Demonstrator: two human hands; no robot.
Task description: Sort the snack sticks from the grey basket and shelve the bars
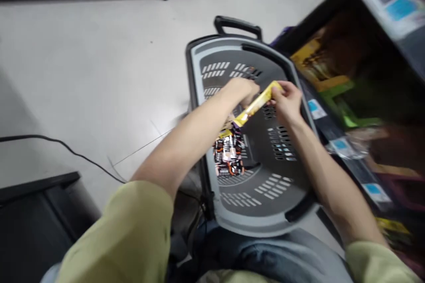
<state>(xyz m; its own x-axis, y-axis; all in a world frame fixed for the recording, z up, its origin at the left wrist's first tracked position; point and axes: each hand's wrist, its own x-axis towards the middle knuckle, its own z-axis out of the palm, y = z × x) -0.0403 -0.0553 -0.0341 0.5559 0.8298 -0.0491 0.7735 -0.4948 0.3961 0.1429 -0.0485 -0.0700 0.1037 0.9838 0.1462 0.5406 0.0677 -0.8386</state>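
Note:
A long yellow packet [257, 104] is held over a grey shopping basket [232, 223] that rests on my lap. My right hand [288, 101] pinches the packet's upper end, fingers closed. My left hand [239, 92] reaches in from the left with curled fingers and grips the packet near its middle. Inside the basket lies a black, white and orange packet [229, 152]. A second bit of yellow wrapper [226, 133] shows just above that packet.
Store shelves [352, 97] with blurred goods and blue price tags run along the right. A pale floor [99, 66] spreads to the left, crossed by a black cable [59, 143]. A dark low unit [36, 212] sits at lower left. More shelving lines the far wall.

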